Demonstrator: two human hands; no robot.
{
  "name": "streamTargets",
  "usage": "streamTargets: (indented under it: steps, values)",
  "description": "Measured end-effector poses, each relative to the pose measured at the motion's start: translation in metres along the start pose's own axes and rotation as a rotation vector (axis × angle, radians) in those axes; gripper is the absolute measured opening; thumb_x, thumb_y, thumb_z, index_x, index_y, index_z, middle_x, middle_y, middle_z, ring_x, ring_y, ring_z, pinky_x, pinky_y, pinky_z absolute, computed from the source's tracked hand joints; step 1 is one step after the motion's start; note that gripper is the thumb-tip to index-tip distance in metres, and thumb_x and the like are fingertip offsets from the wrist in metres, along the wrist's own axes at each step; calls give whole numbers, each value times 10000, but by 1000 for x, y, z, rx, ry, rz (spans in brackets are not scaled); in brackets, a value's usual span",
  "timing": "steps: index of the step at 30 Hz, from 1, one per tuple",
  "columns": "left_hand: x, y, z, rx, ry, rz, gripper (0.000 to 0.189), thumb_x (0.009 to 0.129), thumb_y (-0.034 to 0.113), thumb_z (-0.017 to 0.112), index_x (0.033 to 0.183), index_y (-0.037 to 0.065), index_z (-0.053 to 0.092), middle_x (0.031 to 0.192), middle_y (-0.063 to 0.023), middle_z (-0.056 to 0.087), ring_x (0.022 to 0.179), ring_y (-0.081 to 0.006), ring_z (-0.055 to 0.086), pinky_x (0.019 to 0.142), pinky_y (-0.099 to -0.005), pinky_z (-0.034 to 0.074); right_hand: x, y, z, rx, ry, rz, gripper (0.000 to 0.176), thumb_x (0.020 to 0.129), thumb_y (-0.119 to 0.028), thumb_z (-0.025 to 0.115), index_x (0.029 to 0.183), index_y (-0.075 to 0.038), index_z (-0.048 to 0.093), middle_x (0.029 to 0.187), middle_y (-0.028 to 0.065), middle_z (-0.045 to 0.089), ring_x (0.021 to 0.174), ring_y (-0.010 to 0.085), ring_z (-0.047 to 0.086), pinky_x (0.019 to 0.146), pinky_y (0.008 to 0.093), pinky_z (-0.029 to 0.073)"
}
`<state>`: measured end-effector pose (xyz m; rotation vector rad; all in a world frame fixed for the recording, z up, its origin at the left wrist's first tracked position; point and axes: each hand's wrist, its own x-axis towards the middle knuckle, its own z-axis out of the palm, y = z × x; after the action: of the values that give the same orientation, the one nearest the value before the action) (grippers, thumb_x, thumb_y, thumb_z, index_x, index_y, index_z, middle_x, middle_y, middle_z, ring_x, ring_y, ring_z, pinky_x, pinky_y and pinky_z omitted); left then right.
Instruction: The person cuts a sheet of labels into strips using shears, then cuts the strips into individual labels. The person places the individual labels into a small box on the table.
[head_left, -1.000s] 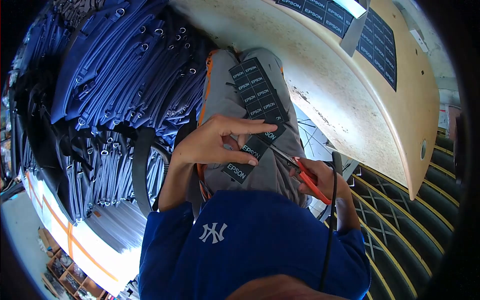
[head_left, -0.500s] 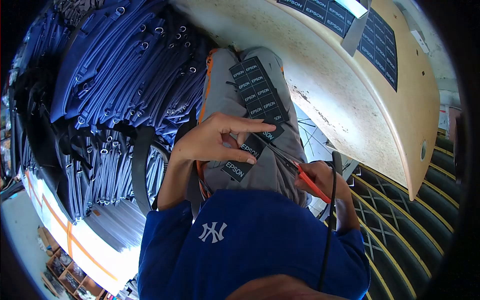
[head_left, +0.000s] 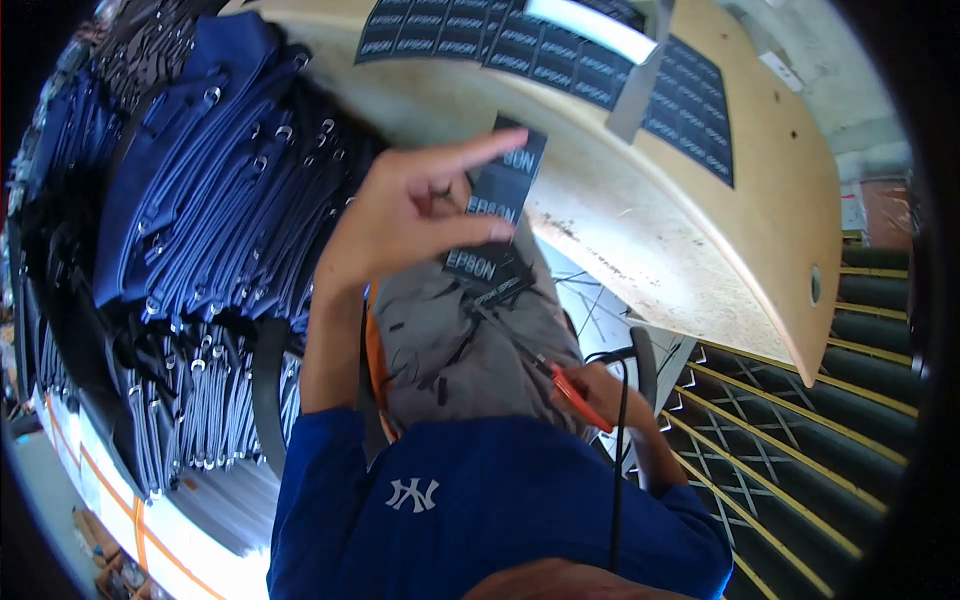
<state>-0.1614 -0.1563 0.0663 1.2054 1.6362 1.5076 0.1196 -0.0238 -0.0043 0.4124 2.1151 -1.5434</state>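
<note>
My left hand [head_left: 400, 215] is raised over my lap, pinching a narrow strip of black EPSON labels [head_left: 492, 207] between thumb and fingers. The strip hangs at a slant, with its white lettering facing me. Below it, part of a black label sheet [head_left: 505, 290] lies on my grey trousers [head_left: 430, 350], mostly covered by the strip. In my right hand [head_left: 605, 390], low by my right thigh, is a pair of scissors [head_left: 575, 395] with red-orange handles. Their blades point up and left across my lap, apart from the strip.
A pale wooden table [head_left: 720, 260] curves across the front and right, bearing more label sheets [head_left: 430, 30] and a lamp [head_left: 590, 28]. Stacked blue bags [head_left: 210, 190] with metal rings crowd the left. A black cable [head_left: 620, 470] hangs before my right arm.
My left hand has lifted the label strip up and away from my lap towards the table. My right hand has drawn the scissors back from the labels. The view has shifted.
</note>
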Motion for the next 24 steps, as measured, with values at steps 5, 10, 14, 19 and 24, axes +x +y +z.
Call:
streamTargets:
  steps: [5, 10, 14, 19, 24]
  values:
    - [125, 22, -4, 376, 26, 354, 536, 739, 177, 748, 1243, 116, 575, 556, -29, 575, 487, -38, 405, 464, -219, 323, -3, 10, 18, 103, -24, -49, 388, 886, -382, 586, 831, 2, 596, 590, 64, 507, 536, 144, 463, 524, 324, 376]
    - [227, 4, -20, 620, 20, 396, 604, 738, 193, 759, 1294, 156, 528, 800, -95, 666, 549, -51, 463, 551, -237, 397, -10, 2, 20, 186, 25, -30, 361, 899, -352, 571, 786, -9, 568, 614, 30, 516, 562, 120, 467, 547, 288, 385]
    - [206, 3, -23, 483, 56, 455, 710, 736, 151, 755, 1369, 166, 434, 1209, -144, 576, 618, -36, 519, 618, -199, 442, -10, 18, 24, 278, 142, -65, 302, 898, -305, 588, 821, -13, 567, 689, -3, 540, 631, 76, 484, 576, 251, 399]
    - [105, 4, -11, 22, 159, 319, 561, 721, 71, 763, 1223, 41, 514, 987, -87, 627, 600, -14, 507, 510, -142, 379, 12, 17, 35, 353, 581, -175, 249, 919, -264, 507, 823, -37, 547, 650, -21, 495, 556, 58, 460, 499, 212, 361]
    - [1, -23, 39, -236, 269, 119, 404, 700, -30, 760, 977, 50, 477, 737, 36, 537, 562, 23, 460, 468, -135, 308, 48, -16, 29, 727, 625, -288, 341, 912, -361, 538, 935, -21, 514, 644, -35, 454, 459, 11, 380, 413, 165, 275]
